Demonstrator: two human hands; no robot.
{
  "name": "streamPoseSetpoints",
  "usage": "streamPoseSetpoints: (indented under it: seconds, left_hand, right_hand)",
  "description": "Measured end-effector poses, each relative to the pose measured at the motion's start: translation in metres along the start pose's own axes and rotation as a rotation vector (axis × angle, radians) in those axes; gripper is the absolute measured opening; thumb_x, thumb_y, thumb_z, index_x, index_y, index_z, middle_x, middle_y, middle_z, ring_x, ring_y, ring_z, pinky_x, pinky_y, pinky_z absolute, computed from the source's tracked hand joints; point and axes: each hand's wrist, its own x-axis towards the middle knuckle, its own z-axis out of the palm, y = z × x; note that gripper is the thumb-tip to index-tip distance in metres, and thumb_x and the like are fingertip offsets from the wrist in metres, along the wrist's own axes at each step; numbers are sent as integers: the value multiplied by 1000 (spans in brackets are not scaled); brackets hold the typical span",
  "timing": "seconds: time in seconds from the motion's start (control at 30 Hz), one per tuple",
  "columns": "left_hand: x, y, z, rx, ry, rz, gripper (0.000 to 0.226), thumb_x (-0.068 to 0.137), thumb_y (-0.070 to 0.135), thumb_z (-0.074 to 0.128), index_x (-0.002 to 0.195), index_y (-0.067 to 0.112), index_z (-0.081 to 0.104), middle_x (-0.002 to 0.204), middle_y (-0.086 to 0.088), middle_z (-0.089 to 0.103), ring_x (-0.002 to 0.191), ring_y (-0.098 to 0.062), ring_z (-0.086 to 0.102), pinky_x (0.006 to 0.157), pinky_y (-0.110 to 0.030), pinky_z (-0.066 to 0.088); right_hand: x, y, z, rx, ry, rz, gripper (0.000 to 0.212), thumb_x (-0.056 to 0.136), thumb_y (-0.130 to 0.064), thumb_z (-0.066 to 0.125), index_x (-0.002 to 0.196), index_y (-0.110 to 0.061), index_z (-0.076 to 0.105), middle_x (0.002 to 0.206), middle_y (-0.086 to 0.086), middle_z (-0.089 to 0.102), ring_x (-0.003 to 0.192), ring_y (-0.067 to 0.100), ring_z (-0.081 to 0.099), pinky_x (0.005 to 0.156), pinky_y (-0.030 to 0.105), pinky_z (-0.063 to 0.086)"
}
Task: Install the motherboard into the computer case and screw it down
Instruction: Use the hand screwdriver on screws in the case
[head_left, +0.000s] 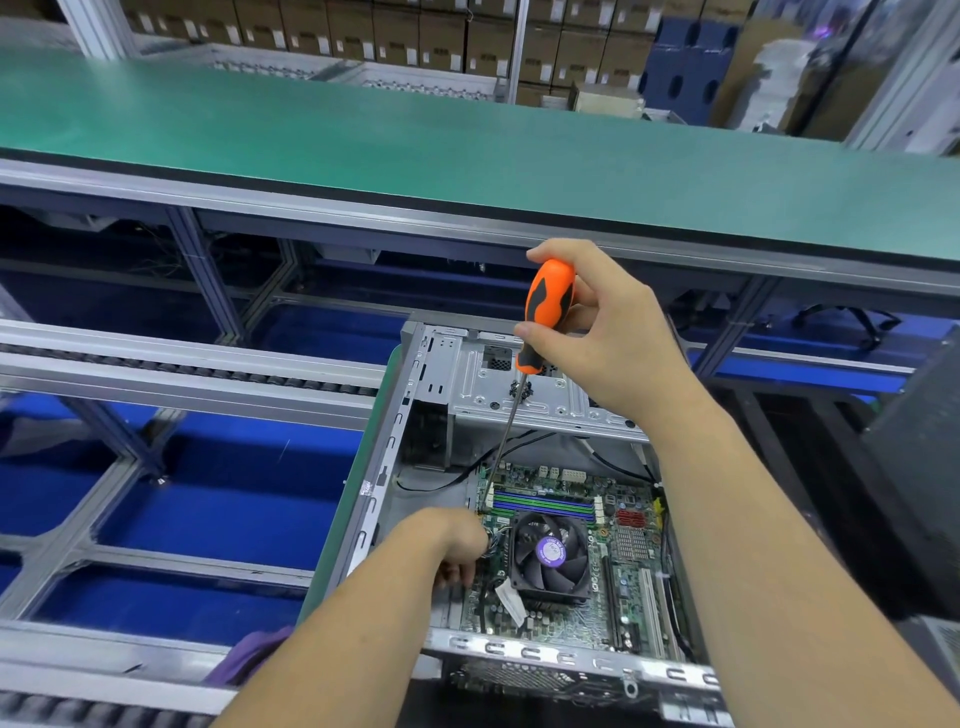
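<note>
**Two hands at one open computer case**

One long green tabletop (363, 135) is seen across the upper half of the frame, edged in aluminium profile. Behind it, along the top edge, rows of brown cardboard boxes (395, 36) are stacked, too many and too blurred to be counted. Grey conveyor rails (182, 358) cross the left of the frame, and a blue floor (234, 499) is visible between the frame members below them.

One computer case (395, 431) lies open at lower centre, its side panel off. One motherboard (618, 551) is seated flat inside it, in the lower centre of the frame. One black cooler fan (548, 553) with a purple centre label stands on the board, and one bank of blue and green memory slots (543, 504) is seen just above the fan.

One screwdriver (545, 312) with an orange and black handle is gripped by the right hand (608, 338) above the case, fingers and thumb curled round the handle. Its shaft is slanted down to the upper left corner of the board. The left hand (447, 545) is lowered onto the board's left edge beside the fan, fingers curled downward; whether anything is pinched in them cannot be told.
</note>
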Motion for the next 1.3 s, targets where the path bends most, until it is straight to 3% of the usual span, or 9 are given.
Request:
streamPoseSetpoints:
  seconds: [0.43,0.5,0.6,0.67,0.7,0.83,1.03,1.2,1.3]
  left_hand:
    - [-3,1,-1,34,43,40,45,102,19,33,70,5,62,60,-8,55,43,-17,45,45,-23,39]
    - [-1,1,-4,75,159,72,38,98,19,39,69,7,60,62,-7,61,48,-19,52,58,-28,50]
    - [1,-2,-12,-5,542,195,26,91,21,54,66,14,51,61,-1,56,57,-17,52,70,-29,49]
    - [-4,-1,-18,-195,748,360,10,88,14,60,81,18,64,73,6,61,68,-9,58,71,-25,50]
    - [-8,1,-21,-274,798,442,17,87,9,60,95,20,70,81,9,64,74,-6,60,74,-20,50]
    - [-21,4,-31,-303,745,615,31,84,0,57,102,19,73,86,10,70,75,0,64,66,-3,45]
    - [-20,-1,-28,-233,802,633,5,88,20,71,92,20,75,89,8,71,84,-2,62,75,-13,43]
    - [-19,2,-27,-226,830,637,8,90,17,69,86,17,75,86,3,73,85,-10,64,80,-24,50]
    - [-16,2,-26,-216,832,645,10,92,15,66,85,15,74,85,1,73,85,-13,65,81,-28,52]
  right_hand:
    - [2,-6,6,-23,-31,24,52,84,-22,83,121,-38,50,87,-3,60,74,27,68,74,45,60]
    - [3,-10,9,-67,-40,6,54,82,-24,85,123,-33,51,84,-10,57,71,23,64,74,43,58]
    - [3,-19,13,-153,-56,-56,62,81,-29,86,133,-28,54,84,-9,56,76,22,57,78,41,55]
    - [4,-23,14,-165,-73,-77,64,81,-30,86,137,-26,55,85,-7,55,81,24,57,82,43,55]
    - [4,-24,14,-159,-83,-79,64,81,-29,86,137,-25,55,85,-8,54,82,24,57,84,44,55]
    - [5,-26,15,-126,-100,-58,60,82,-27,85,135,-25,56,88,-1,59,83,28,60,86,45,56]
    - [5,-27,18,-111,-109,-39,60,81,-29,86,133,-27,57,84,-19,48,81,28,58,84,46,57]
    - [9,-24,14,-40,-145,-31,65,86,-13,79,142,-29,51,95,10,65,85,33,64,83,45,58]
    - [9,-22,13,-32,-164,-21,65,88,-6,73,144,-29,50,95,12,66,87,35,66,82,48,58]
